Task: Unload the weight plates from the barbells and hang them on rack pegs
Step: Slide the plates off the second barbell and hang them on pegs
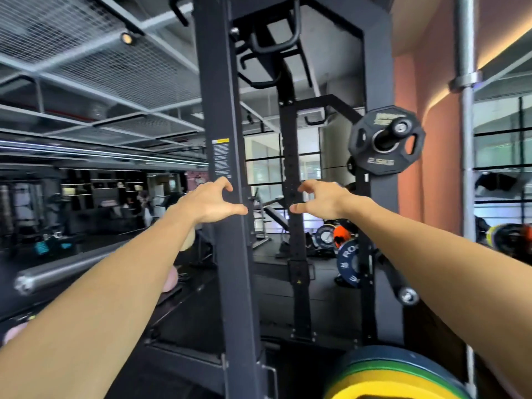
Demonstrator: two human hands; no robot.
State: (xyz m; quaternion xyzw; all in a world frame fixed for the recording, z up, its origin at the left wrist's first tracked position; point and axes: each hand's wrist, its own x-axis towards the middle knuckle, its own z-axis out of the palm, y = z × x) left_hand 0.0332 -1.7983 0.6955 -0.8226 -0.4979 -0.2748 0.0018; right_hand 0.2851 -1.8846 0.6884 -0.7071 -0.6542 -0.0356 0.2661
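Note:
Both my arms are stretched out in front of the black rack upright point(230, 254). My left hand point(208, 201) and my right hand point(321, 198) hover at chest height with loosely curled fingers and hold nothing. A small black 2.5 kg plate point(371, 159) hangs on a rack peg point(398, 129) up at the right. A blue plate point(347, 263) hangs lower on the same post, above an empty peg point(407, 295). Stacked blue, green and yellow plates point(394, 375) sit at the bottom right. A bare barbell sleeve point(66, 272) runs in from the left.
More coloured plates point(331, 236) lie behind the rack on the dark floor. A silver pole point(467, 168) stands at the right, next to an orange wall point(431, 168). A bench point(273, 217) and gym machines fill the background.

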